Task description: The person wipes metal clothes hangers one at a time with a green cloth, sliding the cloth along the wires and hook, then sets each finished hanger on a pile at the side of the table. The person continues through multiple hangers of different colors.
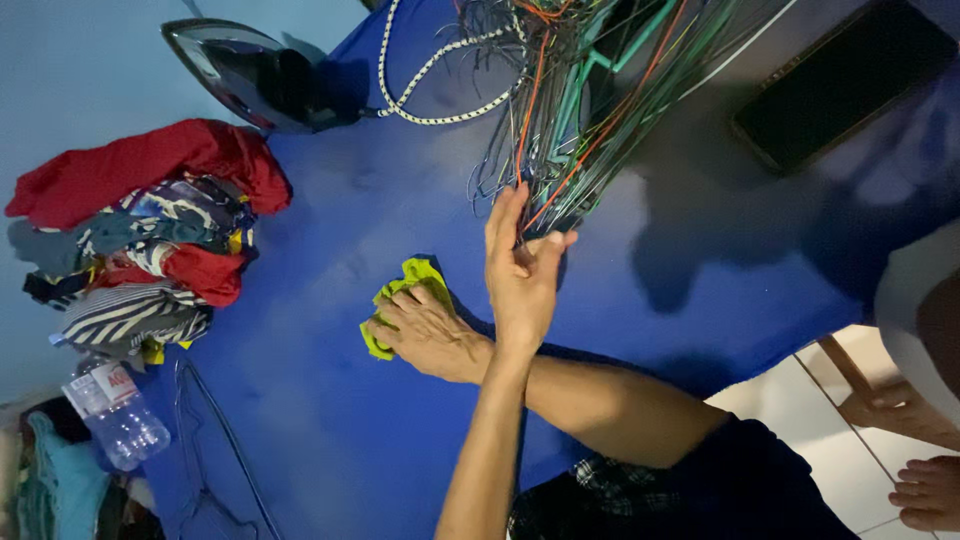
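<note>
My right hand [430,335] lies across a small yellow-green cloth [415,272] on the blue-covered board [330,420], fingers curled over it. My left forearm crosses above my right arm. My left hand [520,275] stands with straight fingers and the thumb apart. It touches the lower ends of a bundle of thin wire hangers [590,90] in green, orange and grey. No hanger is clearly gripped.
A metal iron [250,75] with a braided white cord [430,70] lies at the top left. A heap of red and striped clothes [150,240] and a plastic water bottle [115,410] sit at the left. A dark flat phone [845,80] is top right. Another person's foot [930,490] is bottom right.
</note>
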